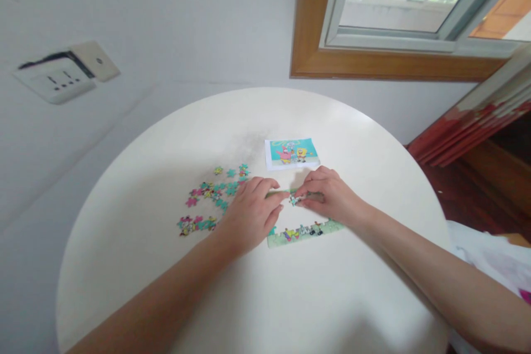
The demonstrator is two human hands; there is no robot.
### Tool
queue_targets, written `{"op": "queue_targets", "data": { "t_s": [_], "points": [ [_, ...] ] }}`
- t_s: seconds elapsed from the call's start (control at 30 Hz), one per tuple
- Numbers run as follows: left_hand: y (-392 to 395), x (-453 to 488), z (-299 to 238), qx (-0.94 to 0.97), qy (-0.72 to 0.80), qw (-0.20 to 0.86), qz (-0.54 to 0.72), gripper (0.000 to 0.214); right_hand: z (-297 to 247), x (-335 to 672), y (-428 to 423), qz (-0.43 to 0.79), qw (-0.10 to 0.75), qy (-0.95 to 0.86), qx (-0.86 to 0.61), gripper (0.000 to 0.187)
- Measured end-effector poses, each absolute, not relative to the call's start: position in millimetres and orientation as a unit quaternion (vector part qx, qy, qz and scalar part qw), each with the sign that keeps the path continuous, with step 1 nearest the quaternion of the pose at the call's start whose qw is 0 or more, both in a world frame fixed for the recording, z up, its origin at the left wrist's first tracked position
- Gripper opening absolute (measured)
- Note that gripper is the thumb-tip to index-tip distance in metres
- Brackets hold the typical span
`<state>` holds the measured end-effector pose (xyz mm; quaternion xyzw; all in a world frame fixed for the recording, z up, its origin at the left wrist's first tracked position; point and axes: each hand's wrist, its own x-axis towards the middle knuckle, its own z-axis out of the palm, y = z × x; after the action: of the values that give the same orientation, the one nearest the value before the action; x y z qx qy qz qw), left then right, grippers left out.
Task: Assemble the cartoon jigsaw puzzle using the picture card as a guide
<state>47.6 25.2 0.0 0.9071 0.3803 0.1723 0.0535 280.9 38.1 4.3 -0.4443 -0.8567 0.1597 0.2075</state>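
A partly assembled jigsaw puzzle [286, 239] lies on the white table, its lower border joined in a strip. Inside its upper part, my right hand [332, 193] pinches a small teal and white puzzle piece [294, 199] between thumb and fingers. My left hand [253, 210] rests over the puzzle's left side, fingers apart, its index fingertip close to that piece; nothing shows in its grasp. Part of the puzzle's frame is hidden under both hands. Left of my left hand, loose puzzle pieces [207, 191] in teal, pink and yellow lie scattered.
A cartoon reference picture [292, 154] lies just beyond the puzzle. The round white table [136, 254] stands against the wall. A power socket [62, 80] is on the wall at left, a wood-framed window [315, 63] at upper right, and a red and white curtain [477, 121] at right.
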Motion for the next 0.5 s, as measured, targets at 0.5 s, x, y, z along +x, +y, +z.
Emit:
{"op": "queue_targets", "data": {
  "t_s": [0.5],
  "points": [
    [25.4, 48.5, -2.4, 0.906, 0.383, 0.051, 0.176, 0.029, 9.3, 279.0, 28.5, 0.113, 0.188, -0.87, -0.443, 0.023]
  ]
}}
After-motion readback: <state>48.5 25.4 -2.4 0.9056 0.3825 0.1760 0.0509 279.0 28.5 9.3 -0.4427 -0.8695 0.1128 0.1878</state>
